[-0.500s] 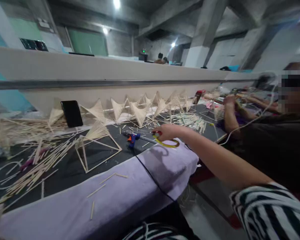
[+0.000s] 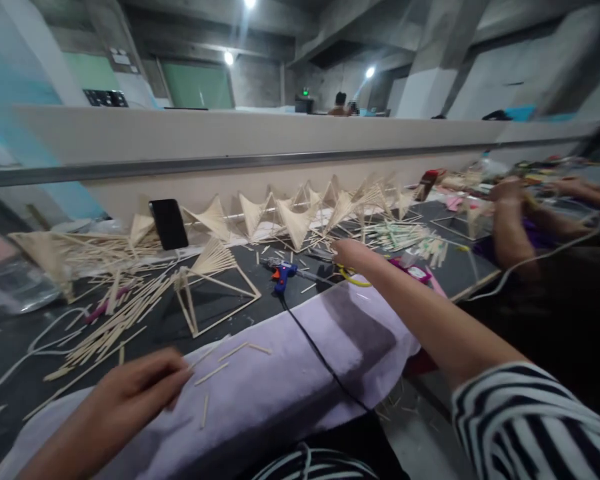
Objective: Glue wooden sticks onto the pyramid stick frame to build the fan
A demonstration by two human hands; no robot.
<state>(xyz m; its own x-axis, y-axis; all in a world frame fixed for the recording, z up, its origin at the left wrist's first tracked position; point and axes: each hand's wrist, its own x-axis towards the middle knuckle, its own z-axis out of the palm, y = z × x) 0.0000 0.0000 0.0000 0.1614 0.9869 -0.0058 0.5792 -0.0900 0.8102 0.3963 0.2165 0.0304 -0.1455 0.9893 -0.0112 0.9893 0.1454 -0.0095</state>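
R hand (image 2: 351,254) is down at the scissors (image 2: 356,279), yellow handle loop showing just below it; fingers hidden, so can't say if that grip is clenched on the handle or released. Scissors are on R side of the desk (image 2: 300,293), beside the glue gun (image 2: 286,272) & its glue stick, near the back edge of the lilac cloth (image 2: 260,407). L hand (image 2: 136,388) is over the cloth's L part, fingers curled, tips near loose sticks (image 2: 211,374); can't confirm whether that grip has a stick. For handling scissors here, IMO: keep the blades low & flat, pts away from L hand, & clear of the glue gun so it doesn't get knocked. Watch the black cord (image 2: 325,367) across the cloth; don't snag it. Keep R forearm off the gun nozzle, prob hot. Also mind the stick frame (image 2: 220,300) L of the gun: looks fragile, so rec no sweeping moves that way w/ either hand.
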